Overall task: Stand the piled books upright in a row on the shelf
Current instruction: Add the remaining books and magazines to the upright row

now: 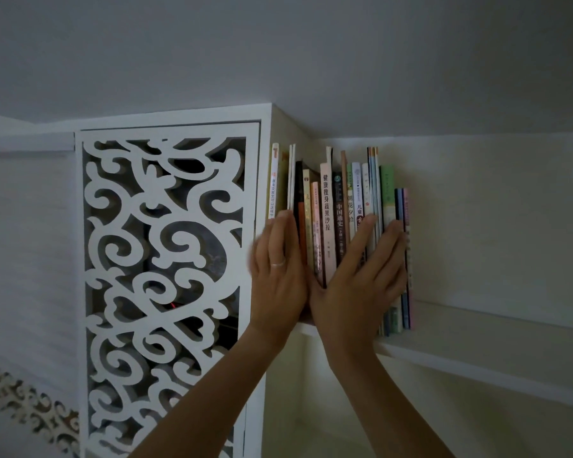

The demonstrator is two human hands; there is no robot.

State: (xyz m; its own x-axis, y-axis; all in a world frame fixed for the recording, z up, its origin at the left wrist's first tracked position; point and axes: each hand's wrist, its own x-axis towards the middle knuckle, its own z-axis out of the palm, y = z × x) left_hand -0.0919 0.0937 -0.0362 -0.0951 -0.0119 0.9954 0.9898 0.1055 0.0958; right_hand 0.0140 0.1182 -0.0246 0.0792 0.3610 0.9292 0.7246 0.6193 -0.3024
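A row of several thin books stands upright on a white shelf, packed against the shelf's left wall. My left hand, with a ring on one finger, lies flat with straight fingers against the spines at the left end of the row. My right hand presses flat with spread, straight fingers on the spines at the right end, its fingertips reaching the green and blue books. Both wrists meet at the row's lower front and hide the lower spines in the middle.
A white cabinet door with carved scroll cut-outs stands just left of the shelf. The shelf board runs on to the right of the books. A plain pale wall rises behind and above.
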